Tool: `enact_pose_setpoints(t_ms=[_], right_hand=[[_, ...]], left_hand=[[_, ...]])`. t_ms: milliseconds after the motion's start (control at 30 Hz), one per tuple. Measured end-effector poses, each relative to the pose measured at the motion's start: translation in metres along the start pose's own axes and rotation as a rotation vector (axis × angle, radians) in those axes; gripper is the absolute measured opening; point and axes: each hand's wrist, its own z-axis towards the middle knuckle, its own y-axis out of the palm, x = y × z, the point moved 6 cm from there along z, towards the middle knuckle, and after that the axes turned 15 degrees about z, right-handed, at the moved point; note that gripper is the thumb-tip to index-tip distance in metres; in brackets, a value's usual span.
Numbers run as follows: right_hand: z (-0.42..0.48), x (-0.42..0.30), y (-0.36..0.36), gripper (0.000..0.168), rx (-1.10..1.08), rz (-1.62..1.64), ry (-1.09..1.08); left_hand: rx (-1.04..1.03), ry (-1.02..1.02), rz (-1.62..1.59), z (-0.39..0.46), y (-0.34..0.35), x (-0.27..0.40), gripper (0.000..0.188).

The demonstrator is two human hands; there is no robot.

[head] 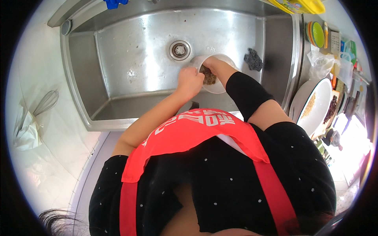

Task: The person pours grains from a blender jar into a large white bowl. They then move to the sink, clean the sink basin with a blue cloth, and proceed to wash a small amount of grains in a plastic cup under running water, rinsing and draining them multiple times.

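Observation:
A translucent plastic tub (220, 88) is tilted inside the stainless steel sink (133, 44), its mouth facing towards me. My left hand (190, 80) grips the tub's rim on the left side. Brownish, grainy contents (208, 77) lie within; what they are I cannot tell for sure. My right hand (213, 63) reaches into the tub, touching the contents near the upper wall. Its fingers are mostly hidden, so whether they close on anything does not show. Just beyond the tub, up and to the left, is the sink's drain strainer (179, 50).
A dark scouring pad (253, 60) lies at the sink's right side. On the right-hand counter stand a white basin (316, 107) holding some grain and stacked colourful bowls (317, 34). To the left are a wire whisk (47, 101) and a white plastic bag (27, 129).

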Motion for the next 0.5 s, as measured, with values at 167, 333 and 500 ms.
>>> enact_pose_setpoints(t_ms=[167, 333, 500], right_hand=[[-0.039, 0.008, 0.017, 0.038, -0.06, 0.443, 0.192], [-0.052, -0.027, 0.005, 0.035, 0.035, -0.193, -0.306], [-0.117, -0.055, 0.009, 0.04, 0.108, -0.746, -0.499]], left_hand=[[-0.032, -0.019, 0.043, -0.009, 0.008, -0.012, 0.026], [-0.129, -0.197, -0.092, -0.01, 0.018, -0.035, 0.028], [-0.122, -0.304, -0.236, -0.006, 0.024, -0.058, 0.031]])
